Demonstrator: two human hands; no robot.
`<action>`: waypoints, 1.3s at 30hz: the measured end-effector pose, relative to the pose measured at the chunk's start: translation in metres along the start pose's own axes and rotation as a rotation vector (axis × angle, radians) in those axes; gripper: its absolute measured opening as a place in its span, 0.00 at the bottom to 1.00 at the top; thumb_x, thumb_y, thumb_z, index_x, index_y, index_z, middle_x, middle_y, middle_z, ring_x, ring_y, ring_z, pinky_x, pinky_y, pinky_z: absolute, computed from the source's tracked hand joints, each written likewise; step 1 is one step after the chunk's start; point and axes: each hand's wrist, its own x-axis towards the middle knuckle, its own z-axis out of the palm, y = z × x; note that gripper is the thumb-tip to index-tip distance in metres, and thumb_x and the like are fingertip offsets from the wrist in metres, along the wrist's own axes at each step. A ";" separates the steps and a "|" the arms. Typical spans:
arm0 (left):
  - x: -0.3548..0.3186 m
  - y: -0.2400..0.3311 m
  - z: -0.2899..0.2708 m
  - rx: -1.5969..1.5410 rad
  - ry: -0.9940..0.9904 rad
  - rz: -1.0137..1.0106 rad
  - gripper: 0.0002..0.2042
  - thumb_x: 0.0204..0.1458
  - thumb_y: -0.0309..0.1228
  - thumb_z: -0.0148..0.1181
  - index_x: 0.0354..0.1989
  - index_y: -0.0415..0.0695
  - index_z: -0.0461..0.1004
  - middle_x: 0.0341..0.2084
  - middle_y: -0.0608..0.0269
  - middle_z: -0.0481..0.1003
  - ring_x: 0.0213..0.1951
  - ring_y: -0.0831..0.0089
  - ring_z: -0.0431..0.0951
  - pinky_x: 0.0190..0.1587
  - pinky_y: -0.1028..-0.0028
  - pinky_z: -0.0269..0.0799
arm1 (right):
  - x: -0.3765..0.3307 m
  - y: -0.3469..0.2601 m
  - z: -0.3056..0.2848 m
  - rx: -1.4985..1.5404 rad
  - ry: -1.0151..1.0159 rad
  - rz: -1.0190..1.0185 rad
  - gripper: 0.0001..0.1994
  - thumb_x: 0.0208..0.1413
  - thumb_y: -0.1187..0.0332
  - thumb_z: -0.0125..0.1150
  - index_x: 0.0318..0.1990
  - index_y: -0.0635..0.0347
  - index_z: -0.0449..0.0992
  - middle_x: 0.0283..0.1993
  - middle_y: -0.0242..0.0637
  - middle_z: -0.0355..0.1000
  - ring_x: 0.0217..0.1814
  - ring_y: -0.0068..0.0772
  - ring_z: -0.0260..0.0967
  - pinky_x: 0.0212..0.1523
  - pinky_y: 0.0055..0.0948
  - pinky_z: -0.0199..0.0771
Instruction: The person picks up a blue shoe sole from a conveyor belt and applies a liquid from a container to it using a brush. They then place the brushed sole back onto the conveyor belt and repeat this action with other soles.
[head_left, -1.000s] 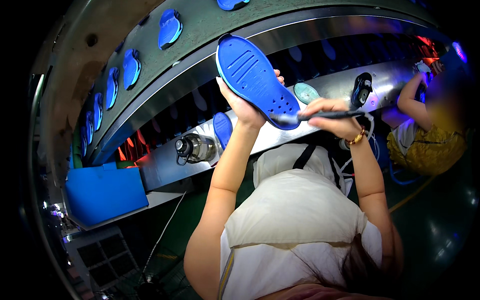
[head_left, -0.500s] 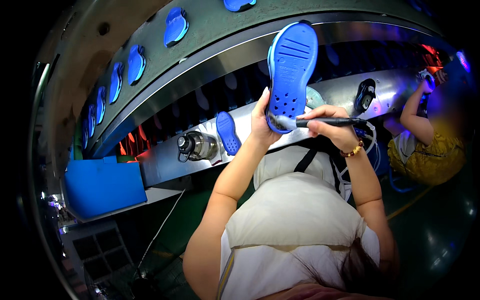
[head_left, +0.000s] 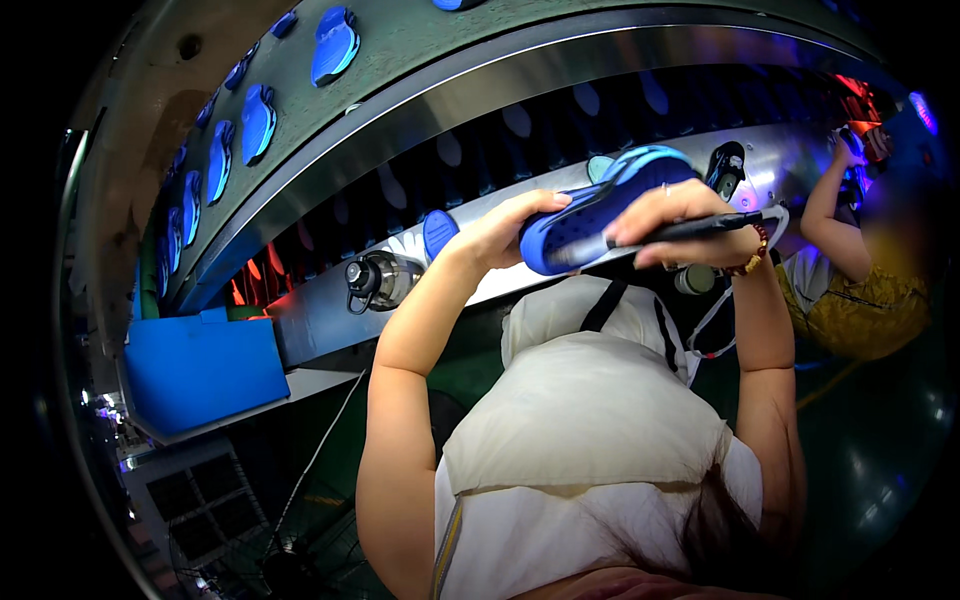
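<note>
My left hand [head_left: 500, 232] grips the heel end of a blue shoe sole [head_left: 600, 205], held on its side in front of my chest. My right hand [head_left: 680, 220] closes around a thin black brush [head_left: 715, 228] and rests against the sole's toe end. The brush lies across the sole, with its tip at the edge near my left hand.
A long metal conveyor [head_left: 420, 110] curves overhead with several blue soles [head_left: 333, 45] on it. A metal flask [head_left: 380, 280] and another blue sole [head_left: 438, 232] sit on the ledge. A blue box [head_left: 200, 370] stands at left. Another person's arm [head_left: 830, 210] reaches up at right.
The sole has turned from flat-face-up, through upright, to lying on its side and has come lower. My right hand with the brush has stayed against it.
</note>
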 end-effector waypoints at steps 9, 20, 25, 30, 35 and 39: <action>-0.004 -0.002 -0.007 0.168 0.063 -0.025 0.27 0.46 0.49 0.49 0.47 0.37 0.64 0.37 0.49 0.71 0.36 0.60 0.74 0.33 0.64 0.74 | -0.001 0.003 -0.013 0.041 -0.053 0.013 0.10 0.39 0.75 0.64 0.32 0.65 0.75 0.35 0.41 0.73 0.38 0.31 0.71 0.41 0.25 0.70; -0.012 0.001 -0.042 0.036 -0.071 0.180 0.22 0.46 0.45 0.49 0.43 0.40 0.67 0.35 0.52 0.71 0.34 0.62 0.74 0.29 0.58 0.75 | -0.020 0.029 -0.002 0.110 0.247 0.122 0.09 0.41 0.77 0.62 0.34 0.65 0.75 0.37 0.43 0.72 0.40 0.31 0.70 0.40 0.26 0.71; -0.025 0.010 -0.046 -0.053 0.005 0.195 0.31 0.47 0.56 0.37 0.44 0.39 0.69 0.33 0.53 0.73 0.29 0.62 0.76 0.21 0.66 0.73 | -0.023 0.005 0.010 -0.077 0.105 0.029 0.11 0.37 0.70 0.67 0.31 0.65 0.76 0.32 0.42 0.74 0.35 0.35 0.73 0.41 0.26 0.71; 0.028 -0.023 -0.028 -0.455 -0.136 0.543 0.41 0.46 0.65 0.22 0.56 0.42 0.55 0.49 0.47 0.63 0.49 0.54 0.65 0.52 0.58 0.60 | -0.012 0.011 0.017 0.146 0.402 0.062 0.12 0.41 0.77 0.62 0.36 0.67 0.74 0.35 0.42 0.73 0.36 0.25 0.70 0.37 0.19 0.70; 0.052 -0.045 -0.020 -0.565 -0.088 0.451 0.43 0.43 0.68 0.23 0.51 0.40 0.59 0.40 0.50 0.68 0.43 0.57 0.69 0.48 0.59 0.63 | 0.003 0.051 0.029 0.082 0.542 0.217 0.07 0.43 0.75 0.60 0.32 0.67 0.76 0.30 0.39 0.73 0.30 0.21 0.69 0.32 0.16 0.68; 0.059 -0.044 -0.022 -0.461 -0.046 0.566 0.42 0.43 0.67 0.23 0.47 0.39 0.61 0.40 0.50 0.69 0.42 0.58 0.70 0.46 0.60 0.66 | 0.005 0.037 0.047 -0.199 0.496 0.074 0.07 0.39 0.74 0.60 0.29 0.64 0.76 0.25 0.39 0.73 0.25 0.26 0.71 0.29 0.21 0.71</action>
